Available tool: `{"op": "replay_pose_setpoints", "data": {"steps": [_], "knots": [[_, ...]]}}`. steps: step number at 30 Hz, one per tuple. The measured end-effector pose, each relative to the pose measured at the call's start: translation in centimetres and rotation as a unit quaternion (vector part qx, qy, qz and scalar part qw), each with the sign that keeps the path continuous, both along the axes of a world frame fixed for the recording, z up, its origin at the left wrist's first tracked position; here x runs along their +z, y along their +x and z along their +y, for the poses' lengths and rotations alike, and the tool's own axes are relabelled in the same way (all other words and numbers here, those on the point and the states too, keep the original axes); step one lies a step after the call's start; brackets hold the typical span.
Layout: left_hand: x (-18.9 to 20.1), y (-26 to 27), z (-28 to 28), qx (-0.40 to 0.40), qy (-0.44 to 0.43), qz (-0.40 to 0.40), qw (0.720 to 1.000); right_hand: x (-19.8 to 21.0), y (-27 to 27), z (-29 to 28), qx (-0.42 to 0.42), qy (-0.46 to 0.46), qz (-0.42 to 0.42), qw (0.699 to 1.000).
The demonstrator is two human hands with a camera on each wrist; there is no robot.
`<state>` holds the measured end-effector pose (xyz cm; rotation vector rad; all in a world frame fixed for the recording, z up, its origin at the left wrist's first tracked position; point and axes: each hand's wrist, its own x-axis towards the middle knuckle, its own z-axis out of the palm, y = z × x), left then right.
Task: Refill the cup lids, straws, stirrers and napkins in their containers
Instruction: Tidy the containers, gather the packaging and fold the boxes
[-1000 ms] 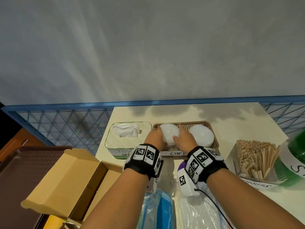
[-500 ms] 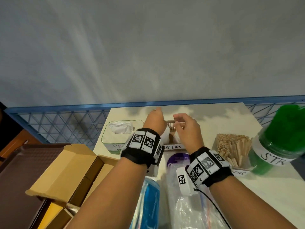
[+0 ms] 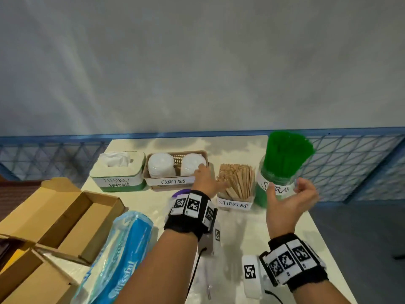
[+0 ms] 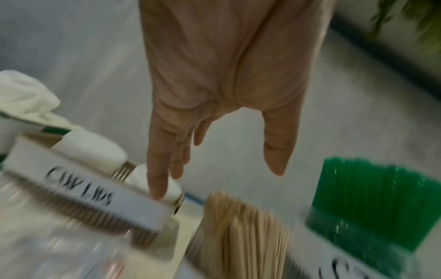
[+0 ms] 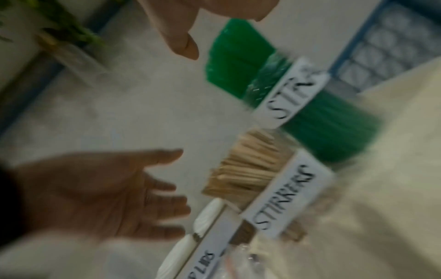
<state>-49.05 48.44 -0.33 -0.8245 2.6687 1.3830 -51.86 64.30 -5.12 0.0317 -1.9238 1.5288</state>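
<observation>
Both hands have come off the lid stacks they were pressing into the basket a second ago and now hold nothing. Seen from the head camera, the left hand (image 3: pixel 205 179) hovers at the right end of the cup-lid basket (image 3: pixel 175 182), fingers straight and relaxed, its fingertips (image 4: pixel 156 186) close over the basket's right corner; contact cannot be judged. Right of the basket, the right hand (image 3: pixel 289 199) is raised in front of the straw jar (image 3: pixel 276 187), palm turned inward, fingers loosely spread. Two stacks of white cup lids (image 3: pixel 161 164) stand side by side in the basket. Left of the basket sits the tissue box (image 3: pixel 118 178) with a tissue poking out; just right of it the stirrer holder (image 3: pixel 235 204) is packed with wooden stirrers (image 3: pixel 237 179), then the jar of green straws (image 3: pixel 286 153).
</observation>
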Motion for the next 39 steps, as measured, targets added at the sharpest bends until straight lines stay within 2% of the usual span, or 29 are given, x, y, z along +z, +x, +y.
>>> {"op": "replay_pose_setpoints", "data": {"steps": [2, 4, 6, 8, 11, 19, 24, 32, 39], "knots": [[-3.2, 0.1, 1.1, 0.014, 0.016, -0.001, 1.0, -2.0, -1.4, 2.0, -0.019, 0.013, -0.056, 0.998], [-5.6, -0.2, 1.5, 0.029, 0.027, -0.008, 0.999, -3.8, -3.2, 3.4, 0.008, 0.028, -0.152, 0.988], [-7.6, -0.8, 1.8, 0.044, 0.035, -0.031, 0.998, -4.6, -4.5, 4.1, 0.088, 0.021, -0.27, 0.959], [-9.8, -1.6, 1.7, 0.042, 0.032, -0.018, 0.998, -4.5, -5.6, 4.3, 0.176, -0.008, -0.311, 0.934], [-10.9, -2.2, 1.9, 0.038, 0.03, 0.012, 0.999, -5.2, -7.7, 4.2, 0.252, -0.05, -0.281, 0.925], [-12.1, -4.2, 1.1, 0.056, 0.048, 0.089, 0.993, -7.7, -10.9, 2.8, 0.249, -0.059, -0.282, 0.924], [-11.5, -6.3, 0.4, 0.059, -0.013, 0.104, 0.993, -8.1, -12.9, 1.6, 0.236, -0.052, -0.28, 0.929], [-10.2, -10.1, -1.3, 0.004, -0.152, 0.127, 0.98, -9.1, -16.4, 0.5, 0.206, -0.013, -0.279, 0.938], [-9.9, -12.6, -2.3, -0.006, -0.141, 0.126, 0.982, -8.0, -18.0, -0.5, 0.234, -0.04, -0.251, 0.938]]}}
